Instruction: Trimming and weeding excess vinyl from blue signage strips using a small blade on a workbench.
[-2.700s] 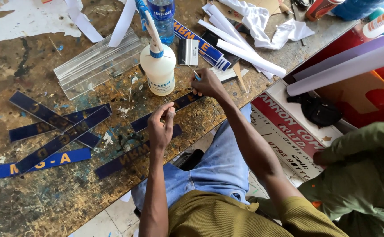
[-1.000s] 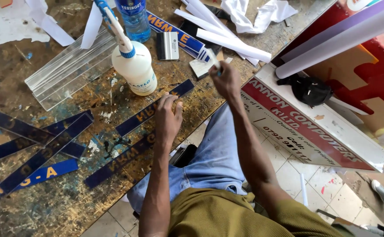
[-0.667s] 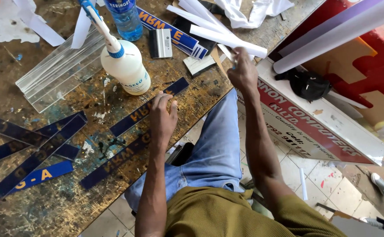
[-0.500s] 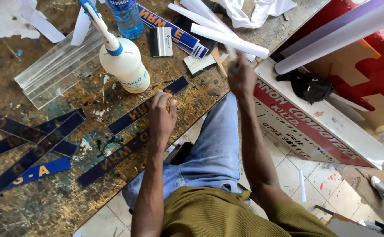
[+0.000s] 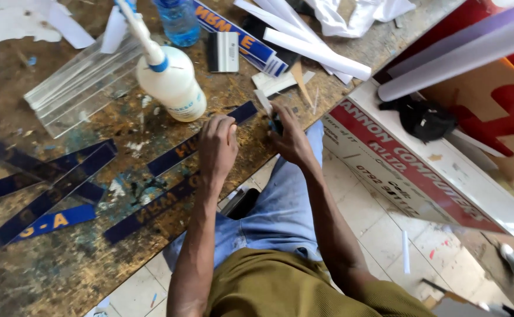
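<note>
The bench [image 5: 45, 276] is carrying about seven dark blue strips: five or six are lying finished-looking at the left [image 5: 39, 182], one is sitting nearer the edge [image 5: 151, 205], and the strip [image 5: 204, 141] being worked is lying under both hands. One glue bottle [image 5: 172, 82], one water bottle [image 5: 177, 20] and one scraper [image 5: 224, 51] are standing behind. The left hand [image 5: 217, 147] is pressing flat on the strip; the right hand [image 5: 289, 138] is curling at its far end, grip unclear.

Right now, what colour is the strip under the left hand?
Dark blue with orange lettering, seen in the head view: the strip lies under the left hand.
</note>
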